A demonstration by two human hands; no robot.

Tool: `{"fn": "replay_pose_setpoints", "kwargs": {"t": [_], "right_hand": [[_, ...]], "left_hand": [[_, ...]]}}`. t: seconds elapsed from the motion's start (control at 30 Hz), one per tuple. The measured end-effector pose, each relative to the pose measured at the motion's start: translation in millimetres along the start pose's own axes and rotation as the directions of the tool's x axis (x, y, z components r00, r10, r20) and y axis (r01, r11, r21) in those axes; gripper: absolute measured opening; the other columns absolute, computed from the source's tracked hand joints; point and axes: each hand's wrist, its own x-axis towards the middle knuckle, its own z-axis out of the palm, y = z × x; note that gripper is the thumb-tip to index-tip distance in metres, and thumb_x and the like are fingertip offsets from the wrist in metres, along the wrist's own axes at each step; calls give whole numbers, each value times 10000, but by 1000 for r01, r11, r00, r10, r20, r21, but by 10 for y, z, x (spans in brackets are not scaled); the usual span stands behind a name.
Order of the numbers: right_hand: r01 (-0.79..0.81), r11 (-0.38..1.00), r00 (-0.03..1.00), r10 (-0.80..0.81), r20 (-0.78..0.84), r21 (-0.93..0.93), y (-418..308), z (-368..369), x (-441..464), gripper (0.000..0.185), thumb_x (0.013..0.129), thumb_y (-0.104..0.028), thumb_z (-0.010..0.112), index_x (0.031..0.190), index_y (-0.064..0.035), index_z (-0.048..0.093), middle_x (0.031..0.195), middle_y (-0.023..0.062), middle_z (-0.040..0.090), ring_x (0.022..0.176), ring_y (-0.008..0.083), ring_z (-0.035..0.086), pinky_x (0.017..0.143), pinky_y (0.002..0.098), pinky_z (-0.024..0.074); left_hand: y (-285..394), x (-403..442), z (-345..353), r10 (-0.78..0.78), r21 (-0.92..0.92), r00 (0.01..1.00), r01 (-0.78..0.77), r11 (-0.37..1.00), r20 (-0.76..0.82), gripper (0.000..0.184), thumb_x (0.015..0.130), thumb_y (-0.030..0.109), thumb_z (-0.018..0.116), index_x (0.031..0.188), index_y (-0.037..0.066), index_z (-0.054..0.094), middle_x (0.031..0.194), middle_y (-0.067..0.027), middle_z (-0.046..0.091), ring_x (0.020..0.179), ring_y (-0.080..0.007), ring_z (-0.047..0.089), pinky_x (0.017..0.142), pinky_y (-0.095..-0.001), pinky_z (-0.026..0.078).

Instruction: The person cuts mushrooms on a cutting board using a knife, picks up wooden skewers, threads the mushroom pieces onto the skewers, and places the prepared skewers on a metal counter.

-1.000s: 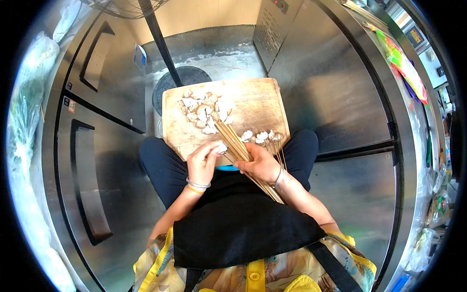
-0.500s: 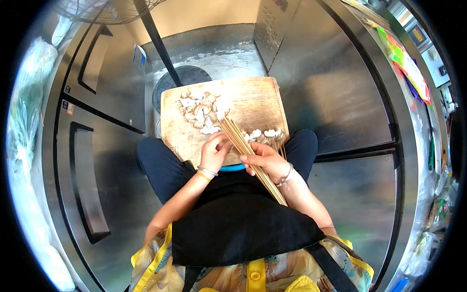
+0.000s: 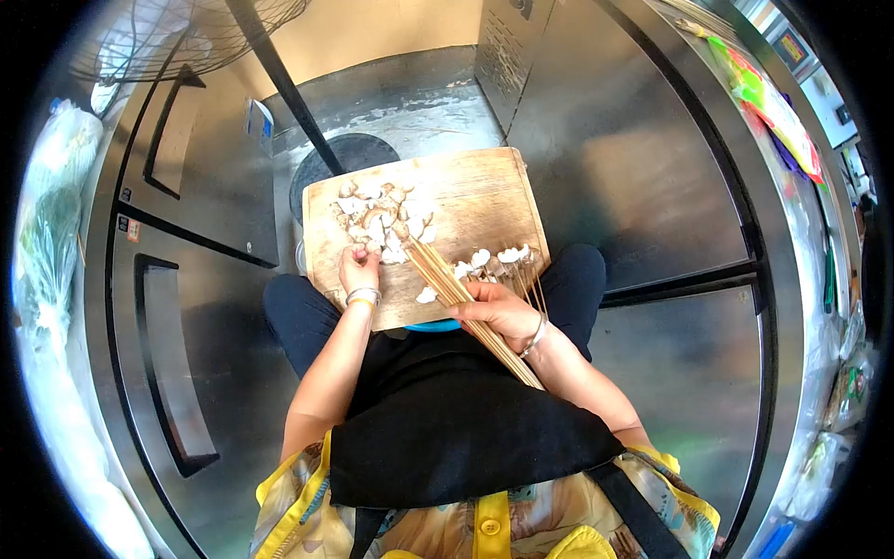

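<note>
My right hand (image 3: pixel 500 315) is wrapped round a thick bundle of bamboo skewers (image 3: pixel 435 271), which slants across the near part of a wooden cutting board (image 3: pixel 475 191). At the near edge of a pile of cut mushroom pieces (image 3: pixel 384 216), my left hand (image 3: pixel 359 270) has its fingers drawn together; what they pinch, if anything, is too small to make out. Beyond the right hand, skewers threaded with mushroom pieces (image 3: pixel 494 265) lie along the board's right side. One loose mushroom piece (image 3: pixel 426 295) rests between the hands.
Under the board a blue rim (image 3: pixel 434 326) shows above my lap. Steel cabinets (image 3: pixel 643 158) with dark handles (image 3: pixel 154 354) stand close on both sides. A black pole (image 3: pixel 289 88) rises behind the board. Plastic bags (image 3: pixel 58 242) line the left edge, and a colourful packet (image 3: pixel 768 107) lies at the right.
My left hand has moved left and away from the skewer bundle to the mushroom pile. A loose mushroom piece now shows near the board's front edge. The right hand keeps its hold.
</note>
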Motion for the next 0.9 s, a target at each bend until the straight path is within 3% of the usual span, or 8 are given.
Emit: {"fn": "replay_pose_setpoints", "kwargs": {"t": [0.17, 0.2, 0.23, 0.43, 0.5, 0.53, 0.6, 0.9], "right_hand": [[26, 993, 999, -21, 46, -118, 26, 45, 32, 176, 779, -90, 674, 928, -59, 586, 722, -44, 546, 592, 37, 488, 538, 174, 397], [23, 990, 998, -15, 58, -138, 2, 55, 20, 200, 781, -91, 676, 951, -53, 576, 726, -44, 540, 603, 38, 486, 534, 177, 393], [24, 991, 998, -17, 56, -133, -5, 73, 8, 200, 781, -91, 676, 951, -53, 576, 726, -44, 540, 603, 38, 486, 534, 177, 393], [44, 961, 999, -38, 26, -273, -14, 128, 15, 278, 777, -98, 690, 1008, -37, 547, 738, -35, 527, 610, 35, 472, 529, 182, 388], [70, 949, 995, -87, -41, -307, 23, 148, 36, 320, 769, -111, 705, 1033, -35, 540, 748, -31, 526, 608, 37, 468, 522, 185, 385], [66, 950, 996, -81, -38, -306, 19, 160, 37, 320, 769, -111, 705, 1033, -35, 540, 748, -31, 526, 608, 37, 468, 522, 185, 385], [50, 939, 997, -67, -37, -339, -13, 173, 27, 343, 770, -121, 707, 1052, -33, 533, 759, -32, 527, 617, 41, 470, 526, 185, 386], [17, 902, 999, -31, -27, -432, -4, 232, 38, 380, 771, -154, 713, 1064, -9, 521, 762, -21, 533, 648, 49, 479, 555, 186, 392]], "left_hand": [[19, 10, 1, 52, 55, 999, -51, 997, -10, 282, 668, 87, 752, 838, 39, 531, 790, -35, 561, 719, -118, 510, 670, -255, 449], [-20, 29, 2, 110, 34, 994, -110, 993, 17, 262, 711, 44, 708, 862, 51, 494, 763, -19, 517, 649, -90, 498, 513, -225, 424], [-58, 40, -3, 111, 37, 994, -112, 993, 21, 262, 711, 44, 708, 862, 51, 494, 763, -19, 517, 649, -90, 498, 513, -225, 424], [-27, -23, -103, -80, -39, 993, 84, 996, 86, 234, 739, 24, 693, 876, 60, 507, 782, -10, 536, 641, -72, 493, 501, -217, 417], [289, -196, -201, -249, -293, 923, 335, 896, 294, 198, 790, 7, 635, 933, 72, 515, 803, -10, 554, 679, -82, 535, 548, -210, 454], [416, -275, -256, -253, -292, 923, 337, 895, 290, 198, 790, 7, 635, 933, 72, 515, 803, -10, 554, 679, -82, 535, 548, -210, 454], [626, -426, -374, -297, -503, 851, 502, 704, 433, 185, 826, -7, 584, 973, 85, 520, 870, -26, 592, 768, -106, 582, 645, -208, 495], [1177, -733, -662, -175, -560, 796, 545, 624, 579, 303, 861, 30, 559, 1161, 16, 523, 1027, -70, 605, 895, -136, 587, 808, -248, 490]]}}
